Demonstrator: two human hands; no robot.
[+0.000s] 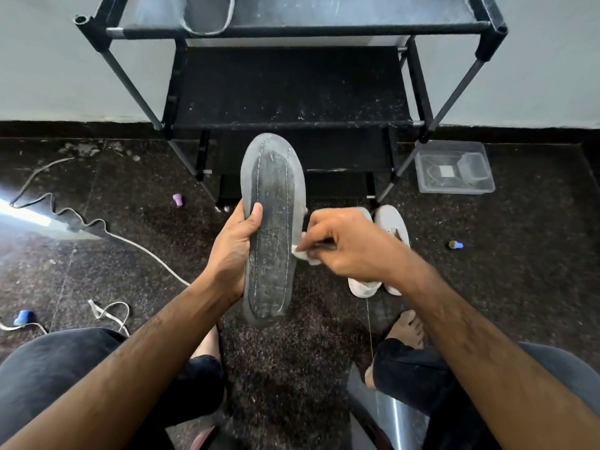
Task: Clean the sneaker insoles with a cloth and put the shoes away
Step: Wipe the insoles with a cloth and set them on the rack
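Head view: left hand point(232, 251) grips the insole point(272, 222) upright over the floor; right hand point(344, 245) fingers pinch a cloth point(306, 254) at its edge. Hard wiping could bend the insole or slip it loose onto the dirty floor beside the sneakers point(389, 228).

sneakers point(380, 251) — before rack point(292, 92)

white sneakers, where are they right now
In the head view the white sneakers sit side by side on the dark floor, right of centre, below the black shoe rack and partly hidden behind the right hand.
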